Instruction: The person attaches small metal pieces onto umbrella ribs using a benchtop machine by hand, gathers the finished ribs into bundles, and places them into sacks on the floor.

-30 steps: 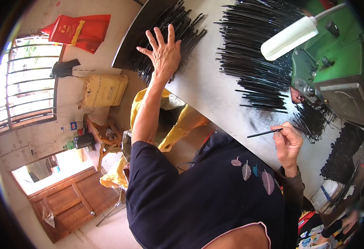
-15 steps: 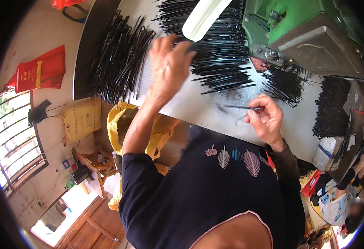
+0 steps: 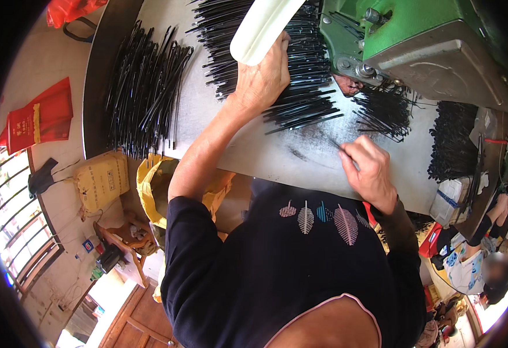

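My left hand (image 3: 262, 81) reaches over the large pile of thin black rods (image 3: 225, 55), its fingers curled in among them. A white bar hides part of that hand, so what its fingers grip does not show. Nearer to me, my right hand (image 3: 371, 171) is closed in a pinch above the metal tabletop (image 3: 236, 151). A thin black rod (image 3: 336, 142) sticks out past its fingertips, blurred and seen nearly end-on. Beyond it a smaller bunch of black rods (image 3: 384, 113) lies beside the green machine (image 3: 419, 35).
The white bar (image 3: 262, 32) hangs over the pile. More rods (image 3: 146, 87) lie at the table's left end, and a dark heap (image 3: 454, 139) at the right. A yellow sack (image 3: 152, 188) stands below the front edge. Another person (image 3: 468, 269) is at the far right.
My left hand has moved right over the large pile, and its spread fingers have curled. My right hand has turned, so the rod in it points away rather than left. The view has shifted slightly.
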Tool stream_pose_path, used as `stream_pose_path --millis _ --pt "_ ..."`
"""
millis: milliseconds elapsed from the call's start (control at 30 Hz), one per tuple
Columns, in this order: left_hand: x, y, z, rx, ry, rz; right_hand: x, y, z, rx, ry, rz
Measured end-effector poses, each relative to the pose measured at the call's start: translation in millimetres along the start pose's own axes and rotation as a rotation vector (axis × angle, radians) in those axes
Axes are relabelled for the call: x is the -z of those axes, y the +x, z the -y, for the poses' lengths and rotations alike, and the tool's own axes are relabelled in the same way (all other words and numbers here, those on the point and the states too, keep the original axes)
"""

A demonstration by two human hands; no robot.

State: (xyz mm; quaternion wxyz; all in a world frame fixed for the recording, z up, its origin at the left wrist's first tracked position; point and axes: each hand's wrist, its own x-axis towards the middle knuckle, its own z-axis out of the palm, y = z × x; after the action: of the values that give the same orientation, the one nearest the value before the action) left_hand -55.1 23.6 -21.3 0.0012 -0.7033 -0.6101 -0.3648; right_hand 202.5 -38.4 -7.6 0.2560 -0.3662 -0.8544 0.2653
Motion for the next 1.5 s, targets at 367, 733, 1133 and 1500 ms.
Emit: stream_pose_path --millis 367,733,1133,1500 --pt "-3 2 -54 -0.049 -0.151 0.111 -8 40 -6 -0.492 0.65 -0.195" --pt "-18 2 -65 0.113 -0.329 0.183 -7 51 -10 -0.51 0.787 -0.263" --pt "-20 2 -64 0.1 -0.361 0.157 -10 50 -15 -0.501 0.833 -0.273" --pt "-22 3 -68 0.097 -0.308 0.163 -7 48 -16 -0.538 0.858 -0.286"
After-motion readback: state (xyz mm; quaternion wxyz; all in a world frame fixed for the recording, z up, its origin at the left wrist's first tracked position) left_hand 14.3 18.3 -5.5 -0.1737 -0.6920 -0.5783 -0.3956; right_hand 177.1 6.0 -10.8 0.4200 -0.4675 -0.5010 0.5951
